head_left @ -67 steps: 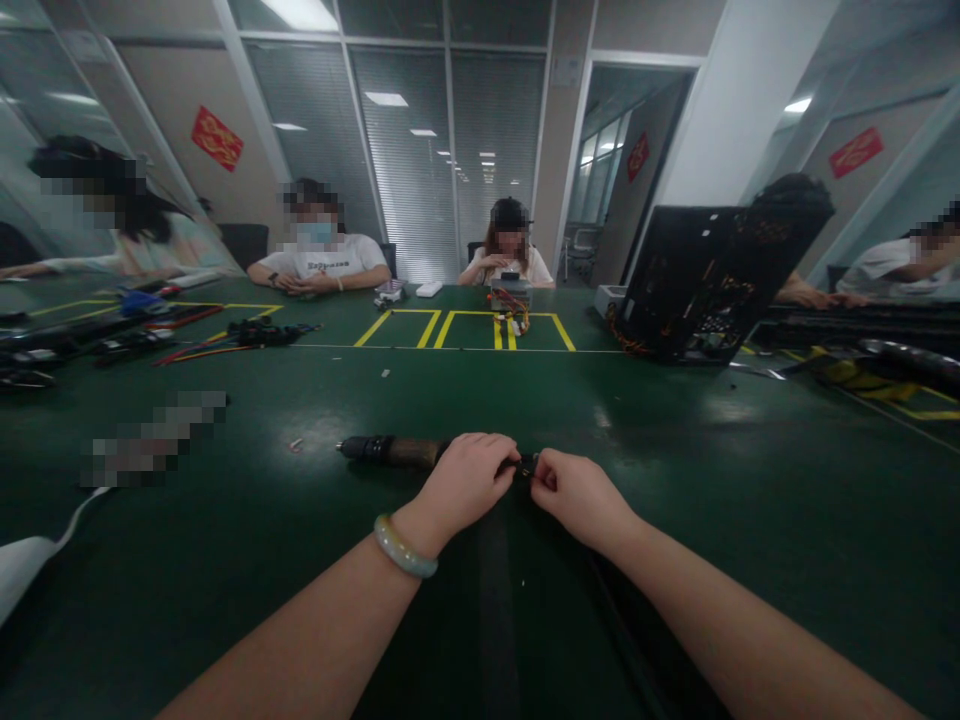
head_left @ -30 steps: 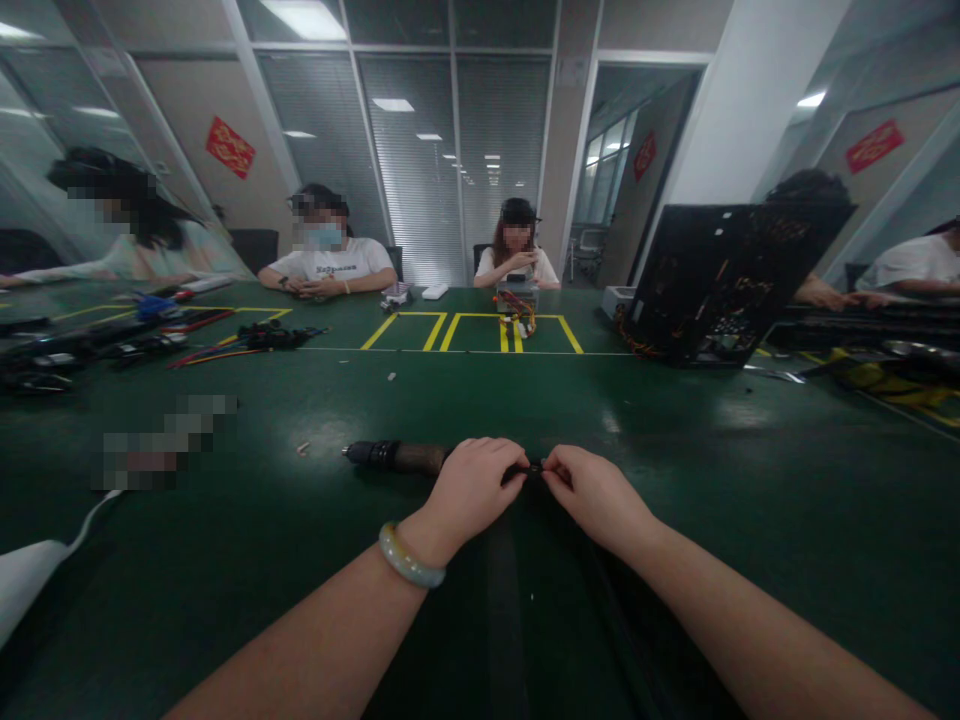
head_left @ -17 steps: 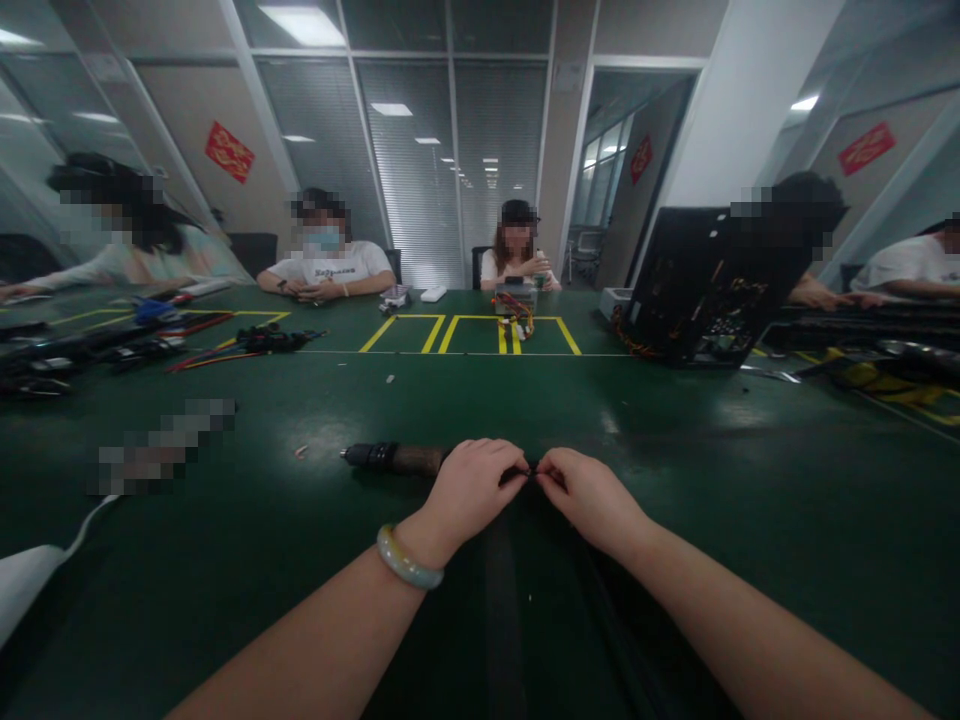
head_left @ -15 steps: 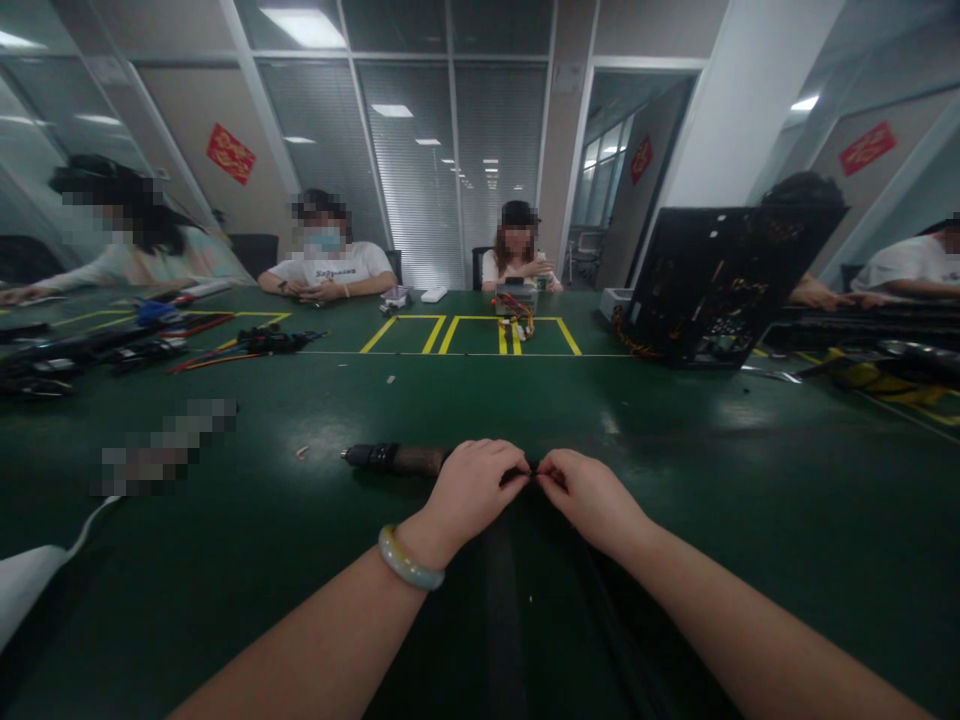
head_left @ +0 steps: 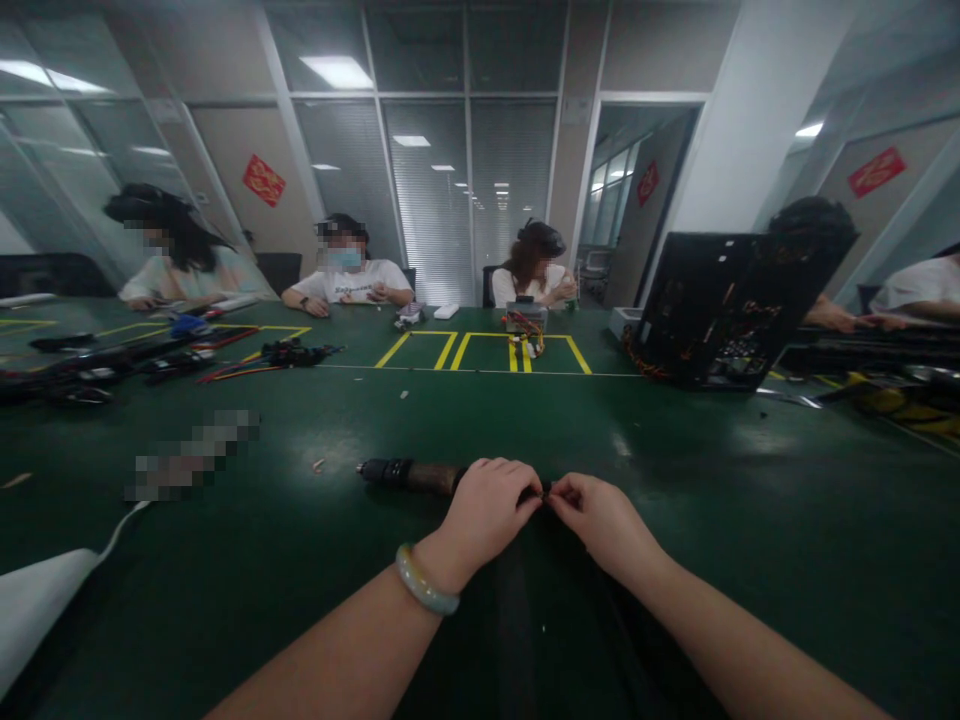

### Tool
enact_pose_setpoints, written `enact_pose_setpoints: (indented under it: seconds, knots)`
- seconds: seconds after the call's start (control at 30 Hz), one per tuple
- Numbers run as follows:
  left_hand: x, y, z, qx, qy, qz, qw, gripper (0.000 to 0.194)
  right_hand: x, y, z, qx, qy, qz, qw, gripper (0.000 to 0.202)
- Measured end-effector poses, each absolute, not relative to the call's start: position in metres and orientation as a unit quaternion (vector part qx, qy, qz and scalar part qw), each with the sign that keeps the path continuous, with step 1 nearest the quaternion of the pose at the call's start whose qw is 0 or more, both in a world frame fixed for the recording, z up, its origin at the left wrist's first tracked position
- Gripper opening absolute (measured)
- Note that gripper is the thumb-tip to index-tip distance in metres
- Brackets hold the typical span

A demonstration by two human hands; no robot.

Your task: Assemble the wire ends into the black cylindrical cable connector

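Near one o'clock, the left hand (head_left: 491,505) and right hand (head_left: 600,510) pinch a small dark piece (head_left: 545,495), outline unclear; its smallness could let it slip. Near eleven, a round brown-barrelled tool with black ridged collar (head_left: 390,472) could roll on the glossy green tabletop (head_left: 300,590) if nudged.

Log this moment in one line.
left hand: by tool, pinching dark part | right hand: pinching dark part | dark part: mostly hidden, kind unclear | tool: lying on table, tip left
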State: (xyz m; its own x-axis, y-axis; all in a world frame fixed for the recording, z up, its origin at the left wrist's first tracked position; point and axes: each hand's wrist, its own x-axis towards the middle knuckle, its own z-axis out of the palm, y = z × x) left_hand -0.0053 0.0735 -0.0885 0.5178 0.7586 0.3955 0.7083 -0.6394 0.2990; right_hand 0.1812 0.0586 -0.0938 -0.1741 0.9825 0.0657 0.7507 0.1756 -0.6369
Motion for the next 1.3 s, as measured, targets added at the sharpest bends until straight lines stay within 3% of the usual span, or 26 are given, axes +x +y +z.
enact_pose_setpoints:
  seconds: [0.6,1.3]
  knots:
    - [-0.008,0.070,-0.083,0.865,0.424,0.258,0.074,0.009,0.183,0.061,-0.093,-0.566,-0.773,0.170,0.231,0.015]
    - [-0.003,0.069,-0.086,0.847,0.452,0.271,0.068,0.010,0.190,0.067,-0.096,-0.568,-0.734,0.303,0.215,0.022]
